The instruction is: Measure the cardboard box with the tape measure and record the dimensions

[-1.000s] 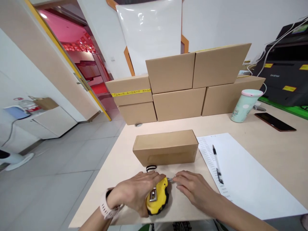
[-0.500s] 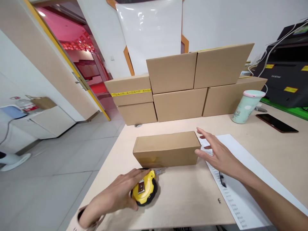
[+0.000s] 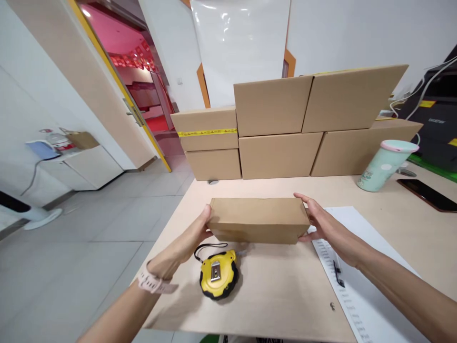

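A long brown cardboard box (image 3: 259, 214) sits between my two hands near the middle of the table. My left hand (image 3: 194, 233) presses against its left end, the fingers partly hidden behind the box. At the opposite end, my right hand (image 3: 317, 221) grips the side with thumb low and fingers at the upper edge. Just below the box lies a yellow and black tape measure (image 3: 218, 275) with a black wrist strap, touched by neither hand. A printed paper sheet (image 3: 371, 267) with a black pen (image 3: 337, 274) on it lies under my right forearm.
Several cardboard boxes (image 3: 280, 155) are stacked along the back of the table (image 3: 285, 295). A mint-green cup (image 3: 385, 166) and a dark phone (image 3: 428, 194) stand and lie at the right, near a black printer (image 3: 435, 128). The table's left edge borders grey floor.
My left hand has let go of the tape measure and moved up to the box's left end. My right hand has closed onto the right end. The view has shifted slightly left.
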`<move>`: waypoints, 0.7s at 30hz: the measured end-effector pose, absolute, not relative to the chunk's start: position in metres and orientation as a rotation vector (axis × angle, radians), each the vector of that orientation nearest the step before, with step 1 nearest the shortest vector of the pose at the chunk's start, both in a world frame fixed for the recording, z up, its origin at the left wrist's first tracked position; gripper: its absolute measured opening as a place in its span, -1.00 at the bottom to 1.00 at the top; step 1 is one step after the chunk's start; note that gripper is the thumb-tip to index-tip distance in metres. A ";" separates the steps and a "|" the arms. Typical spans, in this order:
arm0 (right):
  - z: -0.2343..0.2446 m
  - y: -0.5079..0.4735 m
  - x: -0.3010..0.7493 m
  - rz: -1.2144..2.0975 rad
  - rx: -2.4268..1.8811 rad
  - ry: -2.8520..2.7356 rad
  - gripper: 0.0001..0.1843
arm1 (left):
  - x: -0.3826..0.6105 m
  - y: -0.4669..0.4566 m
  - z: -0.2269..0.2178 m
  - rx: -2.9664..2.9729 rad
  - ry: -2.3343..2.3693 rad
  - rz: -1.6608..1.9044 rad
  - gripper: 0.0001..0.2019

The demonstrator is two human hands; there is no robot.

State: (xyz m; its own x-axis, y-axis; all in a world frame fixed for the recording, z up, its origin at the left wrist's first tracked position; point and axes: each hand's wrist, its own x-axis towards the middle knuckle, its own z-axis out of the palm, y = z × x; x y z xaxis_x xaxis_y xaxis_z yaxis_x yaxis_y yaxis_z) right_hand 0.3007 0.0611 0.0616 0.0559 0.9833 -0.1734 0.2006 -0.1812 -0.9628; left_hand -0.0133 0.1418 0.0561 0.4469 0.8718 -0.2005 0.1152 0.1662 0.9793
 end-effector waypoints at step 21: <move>-0.005 0.064 0.375 0.215 -2.266 -1.602 -0.60 | 0.025 0.061 0.036 2.395 0.957 0.683 -0.46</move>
State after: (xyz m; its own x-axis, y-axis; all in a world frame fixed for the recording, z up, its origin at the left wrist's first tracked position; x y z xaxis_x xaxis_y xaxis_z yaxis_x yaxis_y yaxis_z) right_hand 0.3749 0.0639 -0.0055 0.3469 0.9344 0.0803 0.8804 -0.2949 -0.3714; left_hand 0.0247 0.0609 0.0363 0.6329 0.7254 0.2707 0.4918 -0.6467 0.5831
